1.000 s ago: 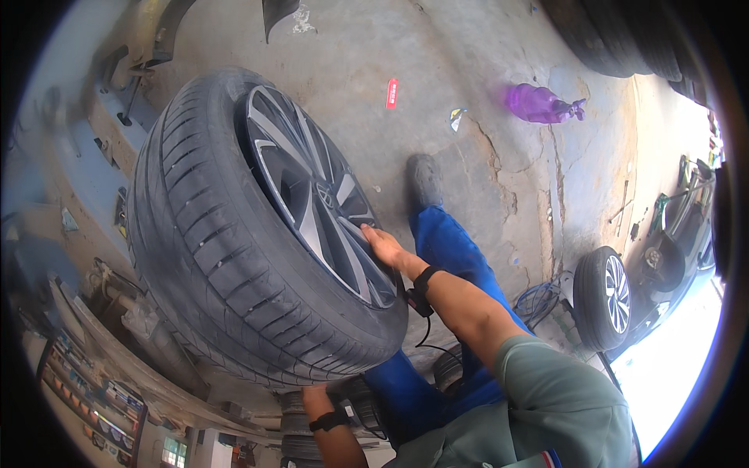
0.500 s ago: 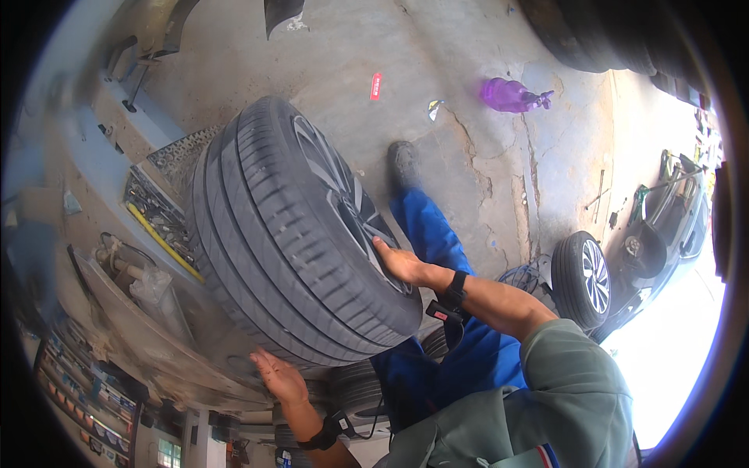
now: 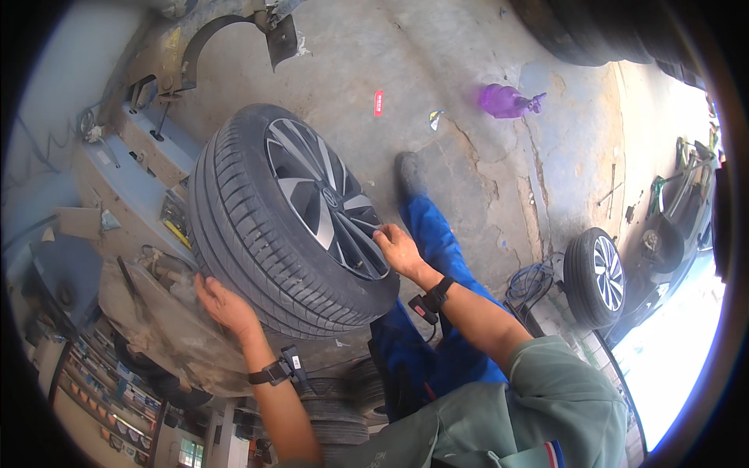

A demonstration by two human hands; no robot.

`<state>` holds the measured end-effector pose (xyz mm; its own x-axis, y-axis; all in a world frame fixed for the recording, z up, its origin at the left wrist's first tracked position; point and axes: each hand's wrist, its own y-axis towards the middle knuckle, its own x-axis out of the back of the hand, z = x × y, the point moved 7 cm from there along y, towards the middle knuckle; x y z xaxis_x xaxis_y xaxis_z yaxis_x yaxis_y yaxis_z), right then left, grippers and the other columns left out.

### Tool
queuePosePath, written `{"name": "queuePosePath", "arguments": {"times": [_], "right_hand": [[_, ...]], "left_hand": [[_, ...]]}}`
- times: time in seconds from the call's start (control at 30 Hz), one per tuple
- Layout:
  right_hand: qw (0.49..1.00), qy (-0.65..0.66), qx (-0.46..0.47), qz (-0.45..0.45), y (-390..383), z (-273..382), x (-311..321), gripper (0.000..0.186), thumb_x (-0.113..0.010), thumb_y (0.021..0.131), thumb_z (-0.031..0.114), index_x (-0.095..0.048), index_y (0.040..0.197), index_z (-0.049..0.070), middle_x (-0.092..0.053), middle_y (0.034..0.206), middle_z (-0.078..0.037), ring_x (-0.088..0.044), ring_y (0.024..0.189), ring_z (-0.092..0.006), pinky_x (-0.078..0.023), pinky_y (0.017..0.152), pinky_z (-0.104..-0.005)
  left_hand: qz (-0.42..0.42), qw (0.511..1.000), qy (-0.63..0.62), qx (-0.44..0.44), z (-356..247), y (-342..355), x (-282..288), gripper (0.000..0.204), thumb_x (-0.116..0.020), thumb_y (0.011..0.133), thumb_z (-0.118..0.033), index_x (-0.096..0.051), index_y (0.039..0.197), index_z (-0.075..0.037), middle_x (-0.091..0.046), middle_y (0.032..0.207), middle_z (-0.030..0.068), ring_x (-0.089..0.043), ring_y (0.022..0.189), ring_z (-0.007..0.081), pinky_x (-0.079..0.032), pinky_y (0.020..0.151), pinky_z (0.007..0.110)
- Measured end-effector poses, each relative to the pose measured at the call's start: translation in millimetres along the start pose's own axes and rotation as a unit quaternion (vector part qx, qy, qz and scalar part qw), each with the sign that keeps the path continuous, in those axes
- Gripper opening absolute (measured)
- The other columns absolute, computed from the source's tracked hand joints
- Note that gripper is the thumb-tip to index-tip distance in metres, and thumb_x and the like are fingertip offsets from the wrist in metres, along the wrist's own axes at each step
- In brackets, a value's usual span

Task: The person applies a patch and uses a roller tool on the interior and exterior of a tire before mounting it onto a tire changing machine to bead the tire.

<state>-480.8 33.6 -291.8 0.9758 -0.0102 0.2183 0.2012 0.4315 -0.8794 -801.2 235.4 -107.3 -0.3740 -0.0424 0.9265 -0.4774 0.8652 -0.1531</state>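
A car wheel (image 3: 315, 204), a black tyre on a grey and dark spoked rim, leans in front of me with its rim face turned up to the right. My right hand (image 3: 400, 251) is closed on the rim's near right side, thumb over a spoke; some fingers are hidden. My left hand (image 3: 228, 307) is open, fingers stretched out along the near left side of the tread; whether the palm presses on the rubber I cannot tell. A dark strap with a small device is on each wrist.
Left of the wheel stands a blue-grey metal machine base (image 3: 133, 183). A purple bottle (image 3: 505, 101) and a red tag (image 3: 379, 103) lie on the concrete floor. Another wheel (image 3: 594, 278) stands at right near a dark car (image 3: 679, 234). Stacked tyres (image 3: 331, 409) are close to my legs.
The wheel has tipped so that more of its rim face shows. My left hand has moved up and left along the tread. My right hand stays at the rim.
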Motion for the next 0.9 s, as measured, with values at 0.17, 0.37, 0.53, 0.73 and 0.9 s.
{"name": "queuePosePath", "arguments": {"times": [0.17,0.37,0.53,0.73,0.9], "right_hand": [[0.996,0.051,-0.019,0.075,20.6,-63.2,-26.1,0.060,-0.047,0.104,0.050,-0.059,0.136,0.001,-0.062,0.134,-0.028,-0.057,0.130,-0.0405,-0.042,0.110,-0.0442],[0.992,0.035,0.049,0.108,38.2,-44.4,-35.5,0.073,-0.040,0.105,0.058,-0.045,0.151,0.000,-0.049,0.152,-0.025,-0.041,0.146,-0.0370,-0.030,0.121,-0.0419],[0.980,0.054,0.028,0.191,47.1,-25.2,-21.1,0.084,-0.034,0.104,0.066,-0.039,0.155,0.000,-0.042,0.159,-0.023,-0.037,0.149,-0.0355,-0.025,0.123,-0.0409],[0.986,-0.031,0.013,0.164,29.1,-24.7,-27.7,0.078,-0.028,0.106,0.064,-0.055,0.140,0.000,-0.055,0.143,-0.028,-0.047,0.139,-0.0419,-0.034,0.116,-0.0451],[0.973,-0.078,-0.053,0.210,25.4,-5.7,-24.8,0.077,-0.033,0.104,0.064,-0.056,0.136,-0.003,-0.058,0.140,-0.031,-0.051,0.137,-0.0433,-0.038,0.114,-0.0474]], "left_hand": [[0.036,0.985,-0.140,0.091,15.1,-0.6,-2.6,0.061,-0.044,0.107,-0.040,-0.044,0.151,0.002,-0.044,0.157,0.0224,-0.044,0.143,0.0373,-0.035,0.118,0.043],[0.215,0.763,-0.480,0.375,122.2,-100.9,-61.4,0.076,-0.038,0.104,-0.061,-0.031,0.162,-0.011,-0.030,0.168,0.0099,-0.030,0.152,0.0334,-0.026,0.125,0.050],[0.278,0.676,-0.507,0.457,147.6,-139.8,-104.2,0.084,-0.032,0.102,-0.070,-0.027,0.163,-0.013,-0.028,0.169,0.0082,-0.028,0.153,0.0345,-0.026,0.125,0.051],[0.266,0.680,-0.526,0.437,111.2,-130.5,-88.5,0.080,-0.031,0.103,-0.065,-0.028,0.163,-0.013,-0.027,0.169,0.0073,-0.028,0.153,0.0348,-0.028,0.125,0.052],[0.098,0.972,-0.170,0.132,32.5,-83.6,1.7,0.063,-0.037,0.107,-0.043,-0.042,0.152,0.001,-0.042,0.158,0.0194,-0.042,0.145,0.0365,-0.033,0.119,0.051]]}}
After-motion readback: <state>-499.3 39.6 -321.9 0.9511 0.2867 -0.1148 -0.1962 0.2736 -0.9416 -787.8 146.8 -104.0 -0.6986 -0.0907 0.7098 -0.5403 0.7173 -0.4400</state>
